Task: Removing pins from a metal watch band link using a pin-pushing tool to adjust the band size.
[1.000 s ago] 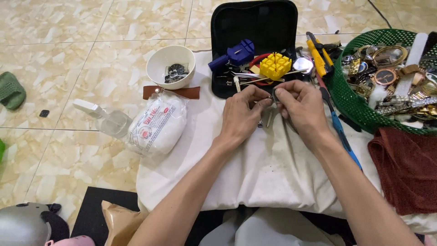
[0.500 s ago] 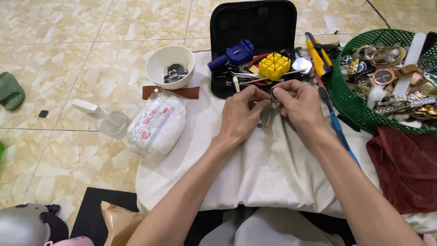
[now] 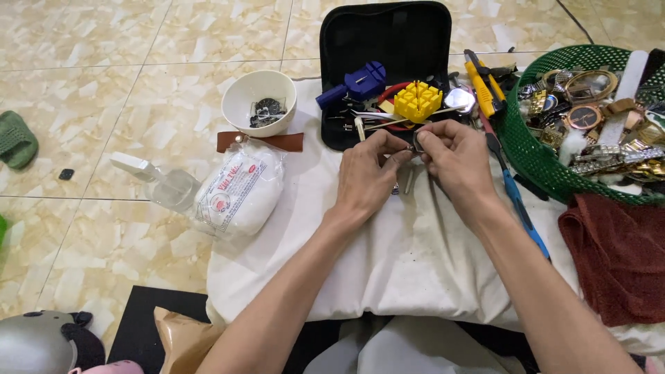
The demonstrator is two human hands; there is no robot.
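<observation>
My left hand (image 3: pixel 367 176) and my right hand (image 3: pixel 454 163) meet over a white cloth (image 3: pixel 409 256), fingertips pinched together on a small metal watch (image 3: pixel 413 149) with its band hanging down between them. Most of the watch is hidden by my fingers. Just beyond the hands lies an open black tool case (image 3: pixel 388 41) holding a blue tool (image 3: pixel 360 82), a yellow block holder (image 3: pixel 418 100) and thin metal tools.
A green basket (image 3: pixel 533 156) full of watches and bands sits at the right, a dark red towel (image 3: pixel 616 256) below it. A white bowl (image 3: pixel 258 97), brown strap (image 3: pixel 260 142), cotton bag (image 3: pixel 239 190) and clear bottle (image 3: pixel 163 183) lie left. Blue-handled tool (image 3: pixel 519 208) beside my right wrist.
Both hands stay pinched on the watch in the same place. Only small finger shifts show; nothing else has moved.
</observation>
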